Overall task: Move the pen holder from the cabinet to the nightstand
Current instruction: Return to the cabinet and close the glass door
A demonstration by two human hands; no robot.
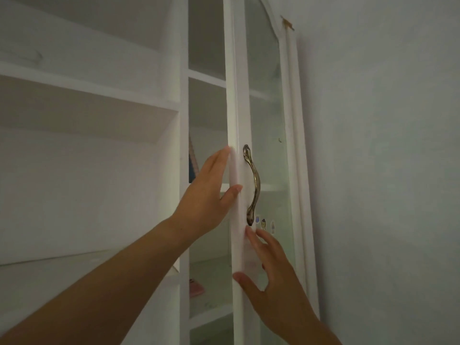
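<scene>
A white cabinet door (239,100) with a glass pane stands partly open, seen almost edge-on. A curved brass handle (253,185) is on its frame. My left hand (209,195) grips the door's edge beside the handle, fingers behind the edge and thumb in front. My right hand (271,272) holds the same edge lower down, below the handle. A small pink object (196,288) lies on a lower shelf inside the cabinet; I cannot tell whether it is the pen holder. No nightstand is in view.
Open white shelves (87,93) fill the left side. A leaning book (193,165) shows behind the door on a middle shelf. Small stickers (263,223) sit on the glass. A pale wall (378,170) lies to the right of the cabinet.
</scene>
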